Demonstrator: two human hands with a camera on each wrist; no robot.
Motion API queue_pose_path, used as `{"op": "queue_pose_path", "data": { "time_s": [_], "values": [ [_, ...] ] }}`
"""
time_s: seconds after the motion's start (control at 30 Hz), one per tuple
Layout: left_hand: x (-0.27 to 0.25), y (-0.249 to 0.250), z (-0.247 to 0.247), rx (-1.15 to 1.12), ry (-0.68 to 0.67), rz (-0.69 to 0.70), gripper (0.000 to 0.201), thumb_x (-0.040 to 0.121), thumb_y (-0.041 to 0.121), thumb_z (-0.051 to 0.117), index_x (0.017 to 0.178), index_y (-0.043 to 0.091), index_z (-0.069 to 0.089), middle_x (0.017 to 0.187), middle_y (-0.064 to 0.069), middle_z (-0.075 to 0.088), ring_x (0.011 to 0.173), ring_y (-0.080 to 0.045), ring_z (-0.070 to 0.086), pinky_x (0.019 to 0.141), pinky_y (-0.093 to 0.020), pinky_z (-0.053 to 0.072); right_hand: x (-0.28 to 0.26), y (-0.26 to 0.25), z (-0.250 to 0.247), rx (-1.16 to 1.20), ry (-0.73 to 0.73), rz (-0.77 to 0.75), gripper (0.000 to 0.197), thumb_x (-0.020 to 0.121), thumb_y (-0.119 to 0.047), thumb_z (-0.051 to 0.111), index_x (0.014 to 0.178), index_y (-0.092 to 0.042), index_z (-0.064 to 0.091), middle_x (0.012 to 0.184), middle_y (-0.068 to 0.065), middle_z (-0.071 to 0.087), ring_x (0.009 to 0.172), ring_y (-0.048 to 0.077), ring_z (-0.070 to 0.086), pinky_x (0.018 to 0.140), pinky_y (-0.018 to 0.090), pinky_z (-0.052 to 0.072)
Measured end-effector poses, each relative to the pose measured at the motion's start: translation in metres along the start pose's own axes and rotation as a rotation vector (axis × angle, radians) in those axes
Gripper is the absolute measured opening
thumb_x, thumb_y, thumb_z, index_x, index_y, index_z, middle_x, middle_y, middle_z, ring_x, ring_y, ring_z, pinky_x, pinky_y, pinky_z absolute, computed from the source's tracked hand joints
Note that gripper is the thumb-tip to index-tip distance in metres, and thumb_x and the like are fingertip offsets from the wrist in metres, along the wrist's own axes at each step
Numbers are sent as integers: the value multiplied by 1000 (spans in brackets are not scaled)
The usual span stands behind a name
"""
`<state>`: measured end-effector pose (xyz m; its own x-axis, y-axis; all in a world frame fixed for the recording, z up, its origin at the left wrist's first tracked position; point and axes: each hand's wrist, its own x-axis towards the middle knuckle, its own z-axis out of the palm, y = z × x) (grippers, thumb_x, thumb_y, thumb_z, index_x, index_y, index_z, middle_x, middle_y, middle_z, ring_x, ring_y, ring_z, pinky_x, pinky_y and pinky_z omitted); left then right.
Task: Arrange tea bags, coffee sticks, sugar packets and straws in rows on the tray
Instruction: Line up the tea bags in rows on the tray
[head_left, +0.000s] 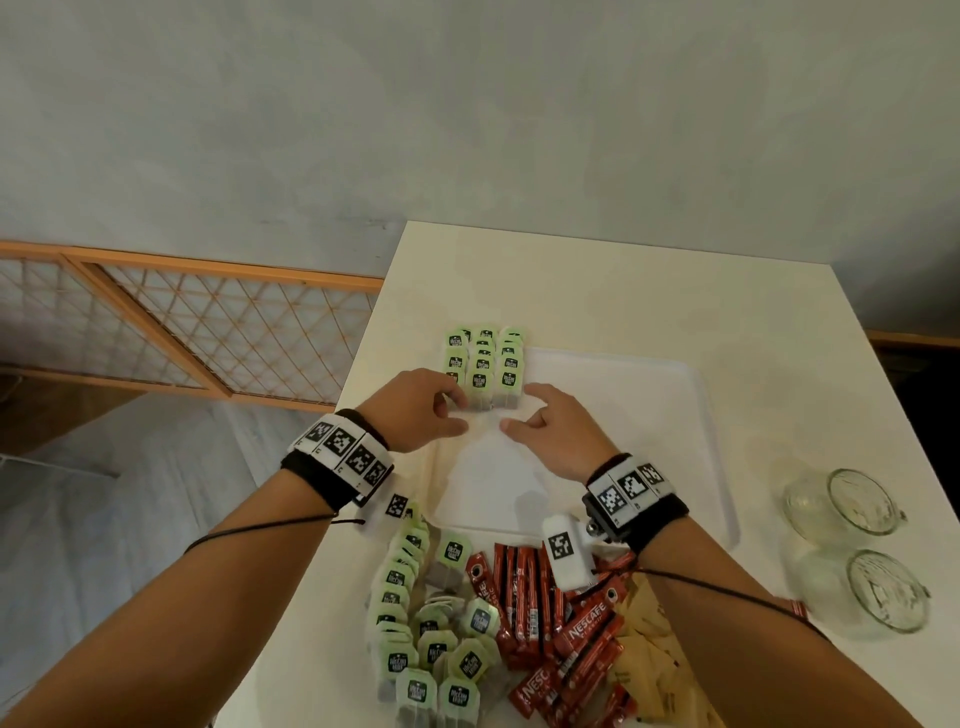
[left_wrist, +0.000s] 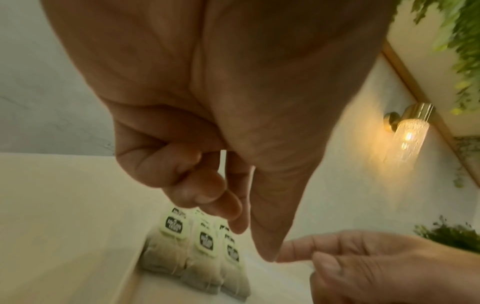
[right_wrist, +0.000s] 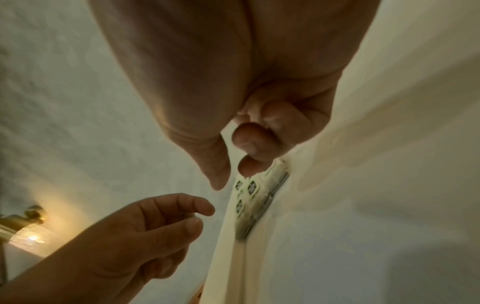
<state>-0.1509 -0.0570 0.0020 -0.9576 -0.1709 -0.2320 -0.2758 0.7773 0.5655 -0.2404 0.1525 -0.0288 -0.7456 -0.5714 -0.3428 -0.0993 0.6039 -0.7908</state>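
While both hands worked at the near end of the green-tagged tea bags (head_left: 485, 366) lined up in three rows at the far left corner of the white plastic tray (head_left: 691, 415), the left hand (head_left: 421, 410) had its fingers curled at the nearest bag and the right hand (head_left: 558, 426) hovered just beside, loosely curled; whether either pinched a bag, I could not tell. Probably they were squaring the rows. On the white counter (head_left: 623, 291), a loose pile of tea bags (head_left: 431, 639), red coffee sticks (head_left: 561, 623) and tan sugar packets (head_left: 649, 644) waited nearer the person, partly hidden by forearms. No straws were discernible.
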Motion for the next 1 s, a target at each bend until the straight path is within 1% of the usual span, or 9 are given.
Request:
{"op": "queue_pose_path", "data": {
  "time_s": [0.1,0.2,0.3,0.43,0.53,0.67,0.77,0.87,1.0],
  "values": [
    [-18,0,-6,1,-15,-19,22,84,37,78,101,26,70,80,7,65,74,-10,60,66,-18,43,-31,-6,8,34,-61,-57,56,92,-40,72,142,-23,53,84,7,72,85,20,69,86,33,53],
    [-38,-4,-10,24,-29,-50,24,84,42,76,102,28,69,82,10,65,71,-3,57,64,-18,40,-57,-7,20,82,-128,-80,49,92,-42,71,136,-26,59,89,-5,71,86,7,68,83,24,49],
    [-57,-13,-9,56,-42,-107,30,85,47,73,107,27,67,88,10,66,76,-3,58,66,-18,41,-72,-1,38,87,-179,-85,44,93,-44,70,133,-29,61,89,-10,68,82,4,66,78,21,46],
    [-78,-33,4,127,-98,-214,56,81,60,70,121,21,63,104,9,64,90,-6,59,78,-21,44,-82,11,59,102,-200,-89,41,93,-44,70,131,-30,63,93,-8,71,84,6,69,82,20,47],
    [-92,-41,15,117,-159,-266,84,73,65,75,138,17,52,118,6,59,97,-9,56,83,-22,41,-86,15,69,106,-202,-93,37,93,-43,70,128,-30,65,92,-8,71,88,5,69,89,23,49],
    [-102,-43,31,41,-192,-256,97,69,58,83,146,16,42,112,8,58,93,-8,58,80,-21,42,-89,21,76,103,-182,-99,33,93,-42,70,123,-31,68,93,-7,70,90,7,69,94,31,53],
    [-105,-48,38,-30,-156,-239,79,68,51,87,134,20,54,92,8,64,80,-6,60,75,-22,49,-91,20,77,113,-176,-104,31,92,-41,71,122,-30,69,91,-7,69,90,8,69,95,32,55],
    [-106,-46,41,-61,-166,-212,44,70,44,87,101,17,72,71,5,59,61,-8,51,65,-28,47,-92,17,76,120,-168,-102,29,93,-39,71,120,-29,70,88,-10,67,88,8,69,94,32,55],
    [-109,-44,47,-95,-159,-203,36,71,41,88,87,12,73,67,4,58,58,-9,48,61,-27,44,-93,19,79,131,-168,-110,27,92,-36,73,118,-29,71,86,-8,68,89,11,69,95,35,55]
  ]
}}
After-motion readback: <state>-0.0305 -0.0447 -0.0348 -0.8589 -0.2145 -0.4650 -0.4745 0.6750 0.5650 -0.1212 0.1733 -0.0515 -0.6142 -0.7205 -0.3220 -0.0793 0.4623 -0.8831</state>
